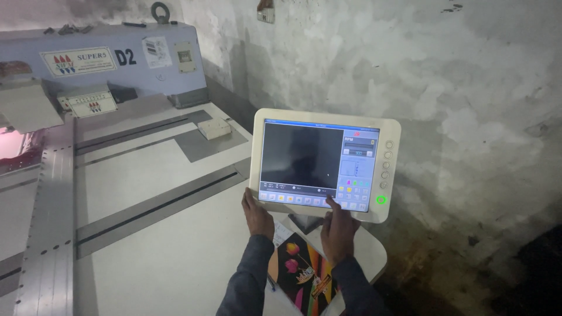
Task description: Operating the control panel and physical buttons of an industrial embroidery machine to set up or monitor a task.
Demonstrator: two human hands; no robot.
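A white touchscreen control panel (325, 120) stands on a mount at the right end of a large machine table (152, 175). Its screen shows a dark area with a row of coloured buttons along the bottom. My left hand (257, 215) grips the panel's lower left corner. My right hand (338, 228) is below the panel with its index finger touching the bottom button row of the screen. Both forearms wear dark grey sleeves.
A dark booklet with pink flowers (301, 270) lies under my arms on the table's rounded end. A small white box (214, 127) sits on the table. The pale blue machine head (99, 58) stands at the back left. A stained plaster wall (456, 88) is close on the right.
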